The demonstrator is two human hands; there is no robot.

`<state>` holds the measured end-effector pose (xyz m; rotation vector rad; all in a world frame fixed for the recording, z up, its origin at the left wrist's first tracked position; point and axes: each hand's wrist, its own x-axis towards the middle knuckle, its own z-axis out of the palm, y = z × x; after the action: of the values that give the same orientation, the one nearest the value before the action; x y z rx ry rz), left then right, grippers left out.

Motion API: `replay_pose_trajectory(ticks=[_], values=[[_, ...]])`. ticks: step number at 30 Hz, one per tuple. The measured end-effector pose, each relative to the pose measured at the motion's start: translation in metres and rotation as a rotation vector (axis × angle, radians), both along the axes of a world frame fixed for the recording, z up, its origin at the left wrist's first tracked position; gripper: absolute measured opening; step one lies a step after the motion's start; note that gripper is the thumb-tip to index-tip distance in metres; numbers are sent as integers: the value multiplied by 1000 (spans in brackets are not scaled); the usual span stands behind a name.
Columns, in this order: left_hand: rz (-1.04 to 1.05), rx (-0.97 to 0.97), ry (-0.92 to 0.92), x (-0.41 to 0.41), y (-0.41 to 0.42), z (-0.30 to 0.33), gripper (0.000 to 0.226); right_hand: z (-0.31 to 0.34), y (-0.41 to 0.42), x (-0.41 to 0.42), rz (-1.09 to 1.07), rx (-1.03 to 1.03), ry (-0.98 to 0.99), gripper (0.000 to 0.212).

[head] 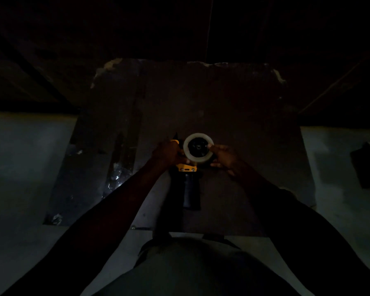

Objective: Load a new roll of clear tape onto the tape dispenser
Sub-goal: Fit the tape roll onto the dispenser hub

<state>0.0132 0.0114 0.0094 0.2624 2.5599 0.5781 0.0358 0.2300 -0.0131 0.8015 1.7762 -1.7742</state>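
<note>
Both hands are on the job right now. Left hand [168, 151] is wrapped around the front end of the yellow-and-black handheld tape dispenser [187, 167], fingers curled onto the yellow frame to keep it from sliding. Right hand [223, 157] is pinching the edge of the whitish, translucent roll of clear tape [198, 148], thumb near the inner rim and fingers round the outside.

Looks to me like the roll is already sitting over the black hub, so I'd say I'm at the seating step: pressing it fully down on the spindle. It's really dim, so I can't tell if it's all the way home or still a bit cocked. After that I'd guess the move is finding the loose end and feeding it toward the front, under my left hand, where the roller and blade should be. Sticky side orientation matters there.

Roll sits right between my two hands, touching both. Black ribbed handle [191, 193] points back toward me, below my wrists. Everything rests on a dark worn board [222, 103] with shiny tape scraps [115, 178] off to the left of my left forearm.
</note>
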Motion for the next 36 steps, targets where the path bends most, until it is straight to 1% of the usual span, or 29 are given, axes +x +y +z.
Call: replay_pose_trajectory(ticks=[3,4,7,10,12,13,14,16,17,19,22,23,24,26,29,31,32,34,36], values=[[32,-3,-26,-2,0,-2,23,-2,0,1,14,12,-12,44],[36,-5,-22,0,0,-3,20,-2,-1,1,7,12,-14,43],[60,27,-10,10,-4,-7,20,-3,-4,1,-39,18,-5,44],[77,50,50,22,-7,-7,19,-4,-10,7,-98,95,20,43],[101,82,70,25,-8,-8,18,-8,-15,21,-135,173,21,48],[93,85,73,26,-7,-6,17,-11,-19,31,-138,176,12,46],[87,90,86,26,-7,-7,16,-10,-26,43,-125,131,4,39],[122,119,94,25,-8,-7,14,-14,-39,68,-27,12,-50,23],[140,138,87,25,-8,-8,13,-14,-46,79,38,-42,-93,21],[135,140,66,26,-9,-8,15,-16,-57,94,127,-144,-152,31],[141,160,87,24,-12,-12,16,-18,-62,96,190,-262,-178,52],[135,159,96,23,-13,-14,16,-20,-63,95,215,-280,-192,51],[117,151,119,22,-14,-15,16,-18,-66,94,227,-299,-198,46],[117,142,109,21,-15,-16,17,-17,-76,93,191,-315,-213,36],[111,146,91,21,-15,-17,20,-20,-95,93,-2,-371,-160,20],[88,157,104,21,-18,-17,19,-18,-102,95,-72,-413,-176,9],[72,159,110,21,-20,-17,18,-14,-104,96,-82,-452,-201,9],[22,178,113,24,-24,-13,22,-11,-103,97,-110,-462,-214,18],[-8,208,149,27,-30,-11,21,-10,-100,96,-132,-388,-178,19]])
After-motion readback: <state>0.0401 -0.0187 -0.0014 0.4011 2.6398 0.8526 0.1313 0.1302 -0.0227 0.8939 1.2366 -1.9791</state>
